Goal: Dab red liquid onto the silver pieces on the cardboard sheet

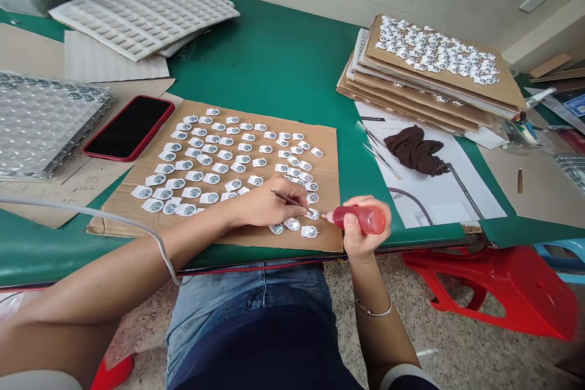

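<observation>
A brown cardboard sheet [256,237] lies before me, covered with rows of small round metallic pieces on white tabs. My left hand [267,202] rests over its right part, closed on slim metal tweezers [284,197]. The tweezers' tips meet one round piece [312,214] near the sheet's right edge. From the right, my right hand [361,242] grips a red squeeze bottle [359,218], tilted flat with its nozzle toward that same piece. Whether the nozzle touches it, I cannot tell. Several more tabbed pieces [291,224] sit just below my left hand.
A red-cased phone [130,128] lies to the left, beside a clear plastic tray [41,122]. White foam trays [146,12] are behind. Stacked cardboard sheets [439,97] stand back right; a dark cloth [415,149] and more tweezers [381,152] lie in front. A grey cable [137,222] crosses my left forearm.
</observation>
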`<state>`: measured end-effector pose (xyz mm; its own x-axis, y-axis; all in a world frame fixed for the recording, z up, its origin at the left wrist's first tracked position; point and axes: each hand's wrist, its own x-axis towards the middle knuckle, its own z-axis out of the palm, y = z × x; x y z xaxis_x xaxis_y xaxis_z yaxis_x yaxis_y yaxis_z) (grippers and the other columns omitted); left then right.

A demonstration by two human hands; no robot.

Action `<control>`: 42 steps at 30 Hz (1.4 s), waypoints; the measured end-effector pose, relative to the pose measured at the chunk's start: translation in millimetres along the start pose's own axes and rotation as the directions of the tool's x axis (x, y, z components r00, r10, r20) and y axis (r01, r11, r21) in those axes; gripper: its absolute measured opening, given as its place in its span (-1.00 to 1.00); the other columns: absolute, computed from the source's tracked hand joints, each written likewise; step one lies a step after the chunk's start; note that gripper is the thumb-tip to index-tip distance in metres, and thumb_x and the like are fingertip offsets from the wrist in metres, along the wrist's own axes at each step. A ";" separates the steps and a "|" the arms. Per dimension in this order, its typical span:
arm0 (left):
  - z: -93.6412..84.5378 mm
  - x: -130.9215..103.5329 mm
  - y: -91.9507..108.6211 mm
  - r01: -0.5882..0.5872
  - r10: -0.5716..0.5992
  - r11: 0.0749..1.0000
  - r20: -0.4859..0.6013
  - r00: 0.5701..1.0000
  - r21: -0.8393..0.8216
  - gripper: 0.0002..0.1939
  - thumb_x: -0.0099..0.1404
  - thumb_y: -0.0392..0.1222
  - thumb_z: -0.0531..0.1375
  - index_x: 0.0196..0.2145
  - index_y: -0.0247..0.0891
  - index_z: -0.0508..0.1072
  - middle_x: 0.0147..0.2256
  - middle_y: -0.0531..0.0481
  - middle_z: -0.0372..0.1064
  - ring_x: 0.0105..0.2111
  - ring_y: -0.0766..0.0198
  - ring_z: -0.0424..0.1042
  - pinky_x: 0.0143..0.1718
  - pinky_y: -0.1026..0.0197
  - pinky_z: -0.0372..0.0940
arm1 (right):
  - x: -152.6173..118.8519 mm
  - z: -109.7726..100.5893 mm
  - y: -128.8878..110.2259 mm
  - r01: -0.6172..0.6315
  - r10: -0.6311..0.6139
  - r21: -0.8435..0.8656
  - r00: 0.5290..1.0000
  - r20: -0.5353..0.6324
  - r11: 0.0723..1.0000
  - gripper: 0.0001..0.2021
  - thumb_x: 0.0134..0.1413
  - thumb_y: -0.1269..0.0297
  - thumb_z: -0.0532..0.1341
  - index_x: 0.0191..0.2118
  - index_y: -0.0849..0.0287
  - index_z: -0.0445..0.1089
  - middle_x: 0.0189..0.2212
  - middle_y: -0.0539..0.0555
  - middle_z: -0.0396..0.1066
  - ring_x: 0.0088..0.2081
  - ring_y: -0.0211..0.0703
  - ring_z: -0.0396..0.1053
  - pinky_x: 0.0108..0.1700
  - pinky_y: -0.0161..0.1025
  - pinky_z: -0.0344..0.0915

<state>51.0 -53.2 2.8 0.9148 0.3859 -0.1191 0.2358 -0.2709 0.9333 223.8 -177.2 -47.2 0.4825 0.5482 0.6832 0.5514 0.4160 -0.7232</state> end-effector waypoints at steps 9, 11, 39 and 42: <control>0.8 1.3 0.3 -0.009 0.009 1.000 -0.003 1.000 -0.010 -0.87 0.18 -0.31 0.19 -0.33 -0.38 0.53 -0.44 -0.04 0.47 -0.48 0.37 0.38 -0.48 0.36 0.23 | -0.4 0.1 0.2 -0.007 0.006 0.047 1.000 0.016 0.999 -0.75 -0.07 0.21 0.28 -0.27 0.16 0.26 -0.48 0.00 0.31 -0.46 -0.16 0.34 -0.43 -0.16 0.30; 1.0 1.3 -0.5 -0.005 0.005 1.000 -0.003 1.000 -0.008 -0.87 0.18 -0.31 0.19 -0.33 -0.37 0.53 -0.44 -0.03 0.47 -0.49 0.38 0.38 -0.49 0.37 0.22 | 0.1 0.3 0.3 -0.006 0.005 0.064 1.000 0.014 0.998 -0.75 -0.07 0.22 0.28 -0.27 0.16 0.27 -0.48 0.01 0.31 -0.45 -0.16 0.35 -0.42 -0.15 0.30; -0.5 0.6 -0.1 -0.035 0.036 0.999 -0.016 0.999 0.028 -0.88 0.17 -0.32 0.19 -0.37 -0.38 0.53 -0.47 -0.02 0.45 -0.51 0.39 0.35 -0.50 0.38 0.20 | 1.4 -0.8 1.3 -0.046 0.043 0.058 0.997 0.067 0.997 -0.75 -0.04 0.16 0.26 -0.28 0.15 0.25 -0.48 0.00 0.34 -0.45 -0.17 0.35 -0.42 -0.16 0.32; -0.4 1.1 -0.1 -0.039 0.040 0.999 -0.017 0.999 0.037 -0.89 0.16 -0.33 0.19 -0.38 -0.37 0.52 -0.49 0.00 0.44 -0.53 0.41 0.33 -0.52 0.39 0.19 | 1.0 -0.2 1.2 -0.047 0.042 0.077 0.997 0.072 0.996 -0.75 -0.04 0.16 0.26 -0.27 0.15 0.25 -0.48 0.00 0.34 -0.44 -0.17 0.35 -0.44 -0.17 0.32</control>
<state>51.8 -52.5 2.7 0.9176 0.3901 -0.0761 0.2120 -0.3185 0.9239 225.0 -176.3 -47.3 0.4546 0.6160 0.6433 0.4743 0.4440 -0.7602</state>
